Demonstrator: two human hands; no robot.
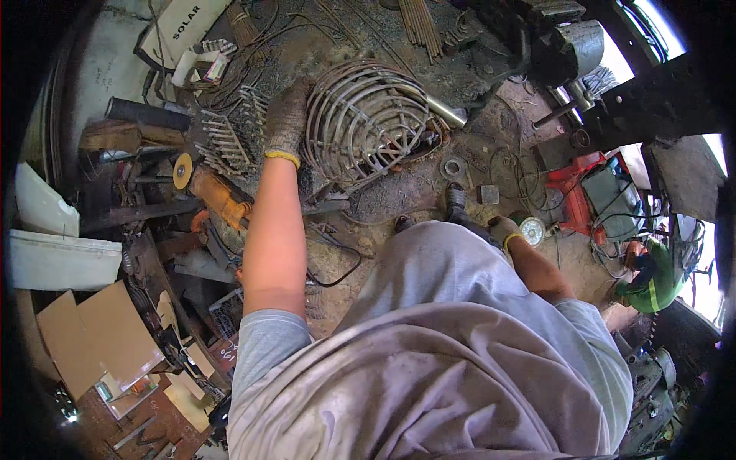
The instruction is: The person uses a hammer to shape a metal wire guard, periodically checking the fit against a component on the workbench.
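Note:
A round metal cage of concentric bars and crossing ribs (356, 123) stands tilted in front of me. My left hand (288, 119), in a dark work glove with a yellow cuff, is closed on its left edge; the fingertips are partly hidden. A shiny metal tube (446, 111) shows at the cage's right side. My right hand (502, 230), gloved too, is low by my right knee. Beside it is a pale round disc (532, 230); whether I hold it cannot be made out, and the fingers are mostly hidden.
An orange angle grinder (218, 195) with a yellow disc lies at left, near a ribbed metal piece (226, 138). A metal ring (453, 168) and a small square block (487, 194) lie ahead. Cables run by a red-framed machine (571, 192). Someone in green (652, 280) is at right.

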